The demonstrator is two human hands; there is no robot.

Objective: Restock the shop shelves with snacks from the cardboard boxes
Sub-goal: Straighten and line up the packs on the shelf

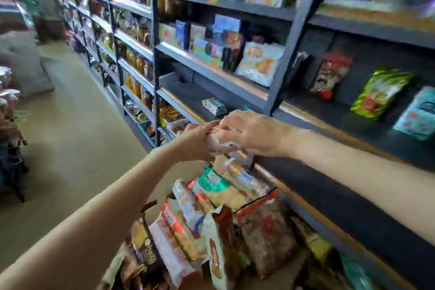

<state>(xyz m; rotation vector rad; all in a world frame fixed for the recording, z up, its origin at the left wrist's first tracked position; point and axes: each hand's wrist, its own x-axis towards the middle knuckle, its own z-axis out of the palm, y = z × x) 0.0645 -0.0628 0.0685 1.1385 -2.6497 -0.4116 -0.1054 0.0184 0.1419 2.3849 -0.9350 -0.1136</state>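
Both my hands meet in the middle of the view, in front of a dark shelf [188,96]. My left hand [200,141] and my right hand [249,134] together hold a small pale snack packet [219,142], mostly hidden between the fingers. Motion blur makes the packet hard to read. Below the hands stands an open cardboard box [146,221] packed with several biscuit and snack packs [188,202]. A single small packet [214,106] lies on the shelf just beyond my hands.
Dark metal shelving runs along the right, with snack bags [379,92] at right and boxed goods [226,42] above. Jars [141,66] fill the shelves further left. The beige aisle floor [77,125] stretches away at left, with a grey sack [26,63] on it.
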